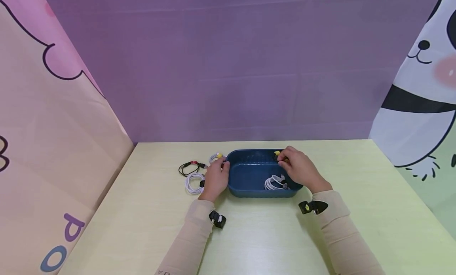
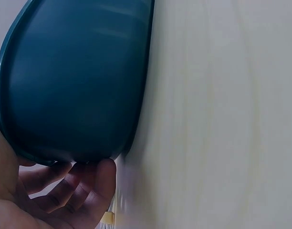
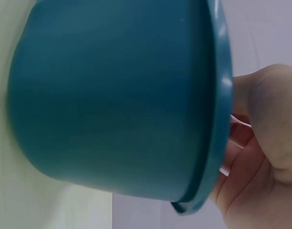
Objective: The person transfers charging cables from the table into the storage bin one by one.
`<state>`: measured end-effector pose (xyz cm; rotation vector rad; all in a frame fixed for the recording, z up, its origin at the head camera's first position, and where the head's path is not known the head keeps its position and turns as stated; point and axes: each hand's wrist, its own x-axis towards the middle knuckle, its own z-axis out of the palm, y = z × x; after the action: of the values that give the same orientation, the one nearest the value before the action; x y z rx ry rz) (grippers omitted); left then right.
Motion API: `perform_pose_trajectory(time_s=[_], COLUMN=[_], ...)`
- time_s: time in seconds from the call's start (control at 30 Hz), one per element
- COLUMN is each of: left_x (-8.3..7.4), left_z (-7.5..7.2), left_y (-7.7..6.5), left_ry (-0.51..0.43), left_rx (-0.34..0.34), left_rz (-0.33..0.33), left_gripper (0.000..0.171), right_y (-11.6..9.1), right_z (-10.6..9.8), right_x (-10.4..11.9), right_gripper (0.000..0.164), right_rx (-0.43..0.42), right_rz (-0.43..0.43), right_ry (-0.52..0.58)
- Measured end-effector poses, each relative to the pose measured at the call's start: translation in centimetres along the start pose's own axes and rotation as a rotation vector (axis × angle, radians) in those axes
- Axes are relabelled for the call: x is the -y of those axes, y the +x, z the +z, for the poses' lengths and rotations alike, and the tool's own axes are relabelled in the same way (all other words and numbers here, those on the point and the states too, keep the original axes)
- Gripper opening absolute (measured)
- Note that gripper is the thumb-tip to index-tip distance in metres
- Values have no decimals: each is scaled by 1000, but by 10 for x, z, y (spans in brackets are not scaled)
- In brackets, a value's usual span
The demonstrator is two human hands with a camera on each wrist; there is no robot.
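Observation:
A dark blue plastic basin (image 1: 249,193) stands on the table. My left hand (image 1: 216,178) grips its left end; in the left wrist view the curled fingers (image 2: 105,181) bear against the end wall near the rim. Over the basin's far right corner, my right hand (image 1: 299,168) pinches a small black cable with a yellow band (image 1: 276,153), mostly hidden by the fingers. A coiled white cable with a black tie (image 1: 274,183) lies in the basin's near right part. In the right wrist view the basin's wall (image 3: 112,105) hides the right fingertips.
Left of the basin lie a black cable with a red band (image 1: 183,169), a coiled white cable (image 1: 192,184) with a black tie and a white cable with a yellow band (image 1: 213,158), partly behind the left hand. A purple backdrop (image 1: 249,69) rises behind the table (image 1: 256,235).

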<state>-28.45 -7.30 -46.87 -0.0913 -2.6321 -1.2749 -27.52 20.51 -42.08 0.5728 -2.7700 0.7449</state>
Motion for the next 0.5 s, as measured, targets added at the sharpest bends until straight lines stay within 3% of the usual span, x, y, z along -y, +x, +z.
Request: perform_pose_trajectory(time_s=[0.5], left_x=[0], left_z=[-1], left_y=[0], left_ry=[-1], left_rx=[4], left_rz=[-12], left_gripper=[39], right_y=[1], right_z=[7], right_x=[1], right_gripper=[5], right_rx=[46], right_rz=[42], right_ry=[-16])
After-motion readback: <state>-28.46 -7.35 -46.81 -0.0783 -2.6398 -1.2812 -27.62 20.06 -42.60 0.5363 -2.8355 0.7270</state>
